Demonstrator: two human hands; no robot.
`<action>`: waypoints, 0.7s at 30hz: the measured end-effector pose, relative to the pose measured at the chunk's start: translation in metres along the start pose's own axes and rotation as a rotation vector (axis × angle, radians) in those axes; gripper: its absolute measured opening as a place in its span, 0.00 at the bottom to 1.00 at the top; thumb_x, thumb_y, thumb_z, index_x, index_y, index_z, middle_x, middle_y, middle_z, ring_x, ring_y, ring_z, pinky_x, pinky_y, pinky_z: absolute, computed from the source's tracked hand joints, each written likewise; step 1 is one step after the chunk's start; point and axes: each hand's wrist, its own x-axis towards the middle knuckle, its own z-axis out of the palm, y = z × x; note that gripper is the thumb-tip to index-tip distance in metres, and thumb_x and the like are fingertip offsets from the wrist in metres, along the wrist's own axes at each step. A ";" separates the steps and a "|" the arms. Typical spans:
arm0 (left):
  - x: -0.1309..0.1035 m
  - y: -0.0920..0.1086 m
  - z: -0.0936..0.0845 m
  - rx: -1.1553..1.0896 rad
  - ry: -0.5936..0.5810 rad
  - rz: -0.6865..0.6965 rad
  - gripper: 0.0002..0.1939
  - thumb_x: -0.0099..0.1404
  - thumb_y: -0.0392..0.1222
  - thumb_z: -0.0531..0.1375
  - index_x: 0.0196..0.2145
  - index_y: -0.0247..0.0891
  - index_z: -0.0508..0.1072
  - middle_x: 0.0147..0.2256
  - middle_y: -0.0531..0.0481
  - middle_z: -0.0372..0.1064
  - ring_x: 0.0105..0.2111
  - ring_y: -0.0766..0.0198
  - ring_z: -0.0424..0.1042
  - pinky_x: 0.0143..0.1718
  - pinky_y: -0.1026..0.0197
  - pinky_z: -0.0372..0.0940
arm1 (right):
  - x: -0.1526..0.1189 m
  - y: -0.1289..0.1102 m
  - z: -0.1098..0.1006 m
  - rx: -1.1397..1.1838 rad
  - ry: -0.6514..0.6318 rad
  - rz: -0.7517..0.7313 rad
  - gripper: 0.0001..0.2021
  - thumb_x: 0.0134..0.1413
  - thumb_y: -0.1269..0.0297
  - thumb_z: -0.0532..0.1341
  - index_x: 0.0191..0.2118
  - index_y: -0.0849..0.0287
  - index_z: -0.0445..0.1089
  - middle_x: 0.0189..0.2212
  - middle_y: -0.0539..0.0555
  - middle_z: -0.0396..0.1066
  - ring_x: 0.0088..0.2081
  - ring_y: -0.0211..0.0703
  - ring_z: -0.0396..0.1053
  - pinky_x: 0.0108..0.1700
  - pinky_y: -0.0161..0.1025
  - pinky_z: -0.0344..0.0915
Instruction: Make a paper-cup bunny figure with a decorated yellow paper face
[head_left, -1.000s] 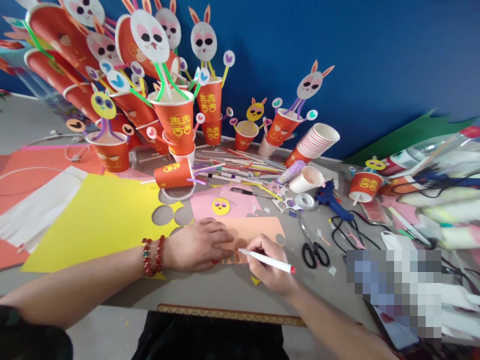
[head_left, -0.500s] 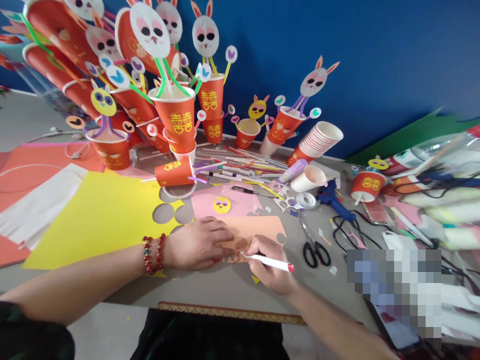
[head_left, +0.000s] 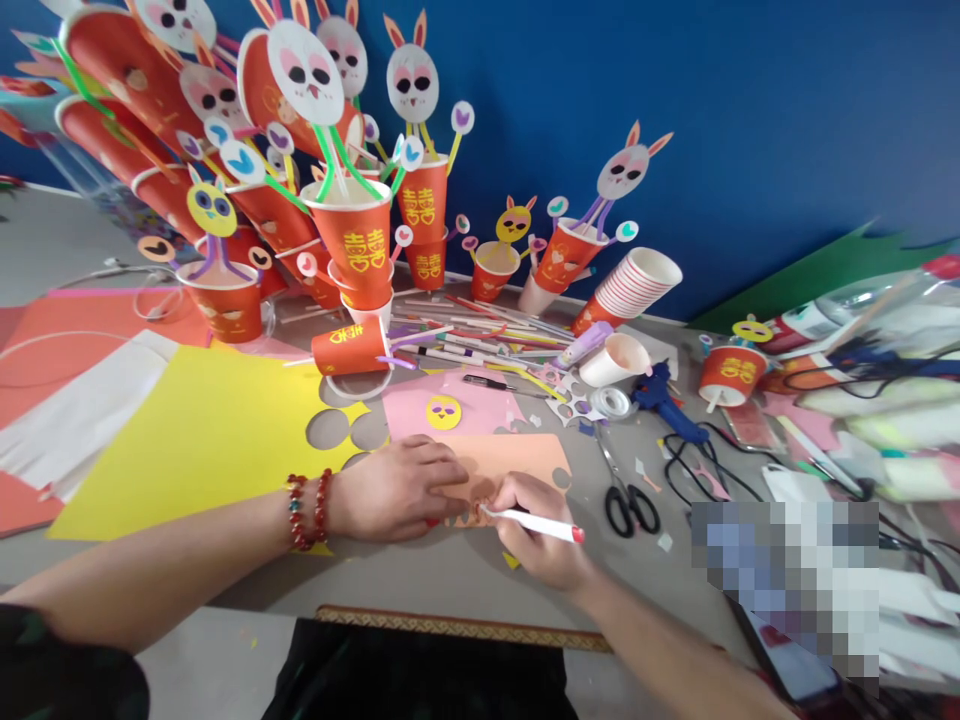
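Note:
My right hand (head_left: pixel 540 525) is closed around a white marker (head_left: pixel 544 524) with a red end, its tip touching the lower edge of a peach paper sheet (head_left: pixel 517 455). Small shapes are drawn or cut along that edge, partly hidden by my fingers. Flat on the left part of the same sheet lies my left hand (head_left: pixel 397 487), fingers stretched out and pressing down. Just above the sheet, a round yellow paper face (head_left: pixel 444 411) rests on pink paper (head_left: pixel 409 405). Black-handled scissors (head_left: pixel 631 508) lie to the right of my right hand.
Red paper cups (head_left: pixel 349 240) with rabbit faces crowd the back left. A yellow sheet (head_left: pixel 202 450) with round holes spreads at left. Several markers (head_left: pixel 480 345) lie behind the pink paper. A blue glue gun (head_left: pixel 667 405), its cable and a cup stack (head_left: pixel 630 290) stand right.
The camera view has shifted very slightly. Both hands stay in about the same place, and the marker tip remains on the peach paper.

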 end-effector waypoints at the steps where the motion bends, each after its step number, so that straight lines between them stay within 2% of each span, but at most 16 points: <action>1: 0.000 0.000 0.000 0.003 0.004 0.001 0.19 0.64 0.42 0.61 0.53 0.45 0.72 0.53 0.46 0.71 0.52 0.50 0.68 0.53 0.49 0.60 | 0.000 0.000 0.000 -0.004 0.002 0.003 0.06 0.52 0.72 0.56 0.27 0.55 0.63 0.22 0.48 0.66 0.26 0.39 0.64 0.30 0.36 0.59; 17: 0.000 0.001 0.000 0.013 0.013 0.001 0.19 0.64 0.42 0.61 0.53 0.46 0.73 0.53 0.45 0.71 0.52 0.50 0.67 0.52 0.50 0.60 | -0.001 0.000 0.000 -0.019 -0.025 0.010 0.07 0.51 0.72 0.56 0.25 0.55 0.61 0.21 0.47 0.64 0.24 0.39 0.62 0.29 0.37 0.57; 21: 0.000 0.001 -0.001 0.013 -0.004 -0.006 0.19 0.64 0.42 0.61 0.53 0.46 0.72 0.53 0.46 0.71 0.53 0.50 0.67 0.52 0.50 0.60 | -0.001 0.001 0.000 -0.019 -0.010 0.033 0.06 0.52 0.71 0.56 0.27 0.55 0.63 0.23 0.48 0.67 0.26 0.40 0.64 0.30 0.37 0.59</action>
